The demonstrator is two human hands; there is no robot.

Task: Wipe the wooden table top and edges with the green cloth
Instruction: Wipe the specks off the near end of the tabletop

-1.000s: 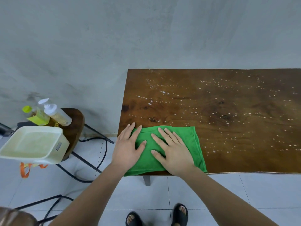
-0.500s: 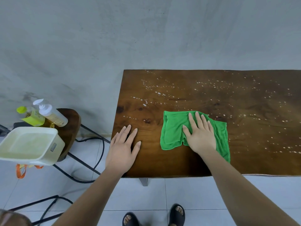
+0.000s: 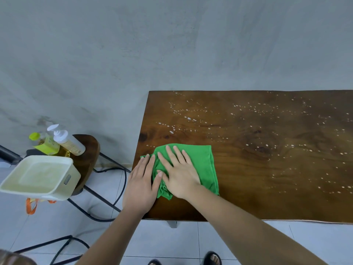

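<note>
The green cloth (image 3: 204,161) lies bunched on the dark wooden table top (image 3: 267,169), near its left end. My right hand (image 3: 178,173) presses flat on the cloth with fingers spread. My left hand (image 3: 142,185) rests flat at the table's left edge, its fingertips and thumb touching the cloth's left side. White droplets (image 3: 248,111) speckle the far and right parts of the top.
Left of the table, a small dark stool (image 3: 88,159) carries a cream plastic tub (image 3: 38,176) and two bottles (image 3: 63,141). Black cables (image 3: 118,199) and stool legs run over the tiled floor. A grey wall (image 3: 172,44) stands behind the table. My sandalled feet (image 3: 213,258) are below.
My right hand has slid the cloth back left from the table's middle toward the left edge, where it meets my left hand. The cloth is more bunched.
</note>
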